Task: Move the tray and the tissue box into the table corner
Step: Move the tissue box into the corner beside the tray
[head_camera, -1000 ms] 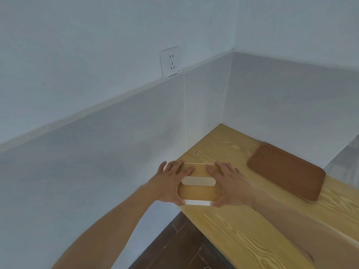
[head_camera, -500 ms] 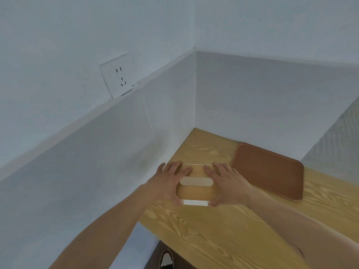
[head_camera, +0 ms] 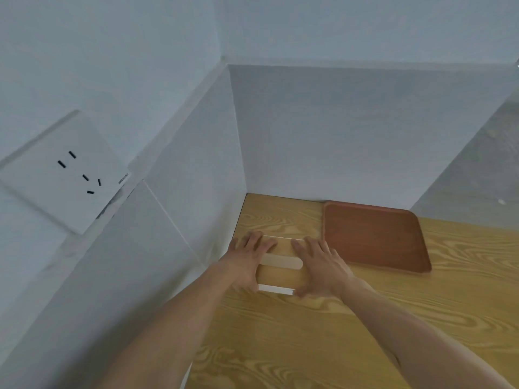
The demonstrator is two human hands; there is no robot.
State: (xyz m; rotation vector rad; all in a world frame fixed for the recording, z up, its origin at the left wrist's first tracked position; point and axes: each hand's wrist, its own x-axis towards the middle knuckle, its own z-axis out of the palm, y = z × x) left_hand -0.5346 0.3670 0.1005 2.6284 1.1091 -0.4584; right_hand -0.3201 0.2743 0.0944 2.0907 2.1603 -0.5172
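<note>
The tissue box (head_camera: 281,273), white with a wooden lid and a pale oval slot, stands on the wooden table (head_camera: 323,338) next to the left wall. My left hand (head_camera: 247,258) clasps its left end and my right hand (head_camera: 320,265) clasps its right end, fingers spread over the lid. The brown tray (head_camera: 370,234) lies flat just right of the box, its far edge touching the back wall. A bare strip of table separates the box from the corner.
White walls enclose the table on the left and at the back, meeting at the corner (head_camera: 245,193). A wall socket (head_camera: 70,171) sits on the left wall. A grey surface (head_camera: 477,178) rises at the far right.
My view has swung left and closer to the corner. Both hands stay on the tissue box, which now sits nearer the left wall and beside the tray.
</note>
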